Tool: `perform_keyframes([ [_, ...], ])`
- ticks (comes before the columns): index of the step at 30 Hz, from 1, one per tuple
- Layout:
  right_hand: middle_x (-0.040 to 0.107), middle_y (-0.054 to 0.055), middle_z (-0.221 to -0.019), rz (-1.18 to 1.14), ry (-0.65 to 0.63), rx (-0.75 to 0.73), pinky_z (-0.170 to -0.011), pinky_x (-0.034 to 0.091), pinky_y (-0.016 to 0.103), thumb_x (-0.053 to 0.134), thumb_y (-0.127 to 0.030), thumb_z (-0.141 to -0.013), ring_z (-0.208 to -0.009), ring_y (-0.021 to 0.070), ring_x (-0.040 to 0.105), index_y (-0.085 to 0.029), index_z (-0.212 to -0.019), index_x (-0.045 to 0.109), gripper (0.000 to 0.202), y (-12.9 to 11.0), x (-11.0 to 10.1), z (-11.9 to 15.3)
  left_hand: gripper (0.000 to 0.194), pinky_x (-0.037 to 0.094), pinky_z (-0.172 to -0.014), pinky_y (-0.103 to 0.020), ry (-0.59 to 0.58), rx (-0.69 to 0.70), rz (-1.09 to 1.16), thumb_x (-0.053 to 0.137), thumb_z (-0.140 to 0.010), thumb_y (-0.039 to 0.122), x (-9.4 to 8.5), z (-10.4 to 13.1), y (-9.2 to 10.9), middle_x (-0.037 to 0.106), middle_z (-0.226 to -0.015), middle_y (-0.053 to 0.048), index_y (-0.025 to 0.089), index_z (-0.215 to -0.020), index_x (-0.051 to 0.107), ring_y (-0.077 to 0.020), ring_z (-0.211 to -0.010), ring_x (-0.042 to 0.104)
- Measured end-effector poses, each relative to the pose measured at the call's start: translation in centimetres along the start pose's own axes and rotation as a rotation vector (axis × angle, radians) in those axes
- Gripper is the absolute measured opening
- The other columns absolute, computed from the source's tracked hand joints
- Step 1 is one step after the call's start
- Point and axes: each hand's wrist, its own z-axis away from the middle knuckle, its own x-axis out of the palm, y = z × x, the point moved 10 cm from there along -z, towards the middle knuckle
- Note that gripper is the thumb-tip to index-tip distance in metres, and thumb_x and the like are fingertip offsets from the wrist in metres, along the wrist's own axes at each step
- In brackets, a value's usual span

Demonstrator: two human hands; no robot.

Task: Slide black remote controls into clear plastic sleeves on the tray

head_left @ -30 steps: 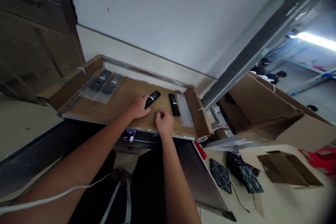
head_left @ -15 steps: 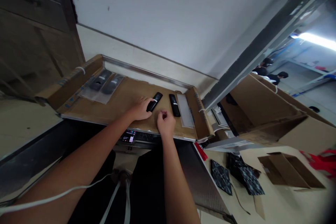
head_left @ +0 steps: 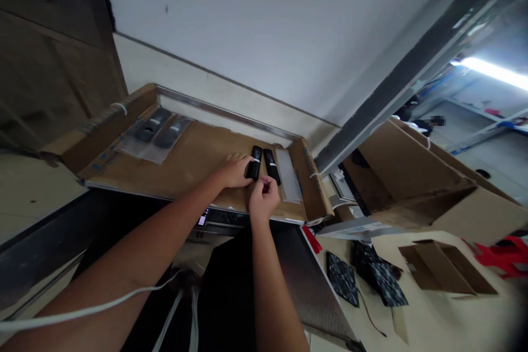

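A black oblong device with a white band, much like a remote control, stands nearly straight on the cardboard-lined tray. My left hand grips its left side with closed fingers. Close by its lower end is my right hand, its fingers curled in; whether anything is inside them is hidden. Just to the right lies a second black device of the same kind, almost parallel. Beyond that one rests a clear plastic sleeve.
Two bagged dark devices lie at the tray's left end. Folded cardboard walls border the tray's sides. A large carton stands to the right, with a smaller open box and dark patterned packages below. A white cable crosses my left arm.
My left hand has shifted right with the device, which has turned from slanted to nearly straight beside the second one. My right hand has come up against its lower end.
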Motion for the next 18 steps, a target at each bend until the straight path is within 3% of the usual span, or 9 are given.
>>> perform_keyframes([
  [5,0.072,0.005,-0.085,-0.013,0.007,-0.024,-0.074,0.05,0.027,0.054,-0.032,-0.088,-0.075,0.0174,0.065,-0.016,-0.093,0.069,0.023,-0.1,-0.1,0.1,0.065,0.042,-0.106,-0.051,-0.014,0.003,-0.009,0.068,-0.081,0.06,1.0,-1.3,0.3,0.06,-0.139,-0.012,0.022,-0.132,0.055,-0.0335,-0.127,0.055],
  [10,0.073,0.005,-0.085,0.006,0.0,-0.032,-0.075,0.05,0.028,0.053,-0.032,-0.088,-0.076,0.0179,0.067,-0.017,-0.093,0.069,0.023,0.0,0.0,0.1,0.063,0.041,-0.106,-0.05,-0.049,0.028,-0.03,0.065,-0.084,0.058,1.9,-2.1,0.6,0.059,-0.141,-0.012,0.021,-0.134,0.054,-0.0339,-0.127,0.054],
  [15,0.074,0.006,-0.087,0.031,-0.029,-0.029,-0.077,0.051,0.029,0.052,-0.033,-0.088,-0.078,0.0186,0.068,-0.017,-0.094,0.069,0.024,-0.1,0.3,0.1,0.076,0.039,-0.108,-0.054,-0.084,0.044,-0.033,0.068,-0.082,0.054,2.6,-2.8,0.9,0.049,-0.153,-0.013,0.024,-0.147,0.044,-0.037,-0.13,0.05],
  [18,0.074,0.006,-0.087,0.065,-0.038,-0.02,-0.078,0.051,0.029,0.05,-0.033,-0.088,-0.079,0.0188,0.068,-0.017,-0.093,0.068,0.025,-0.3,0.3,0.1,0.072,0.037,-0.108,-0.055,-0.11,0.046,-0.03,0.069,-0.081,0.053,3.0,-3.3,0.9,0.046,-0.154,-0.013,0.027,-0.144,0.047,-0.0378,-0.13,0.05],
])
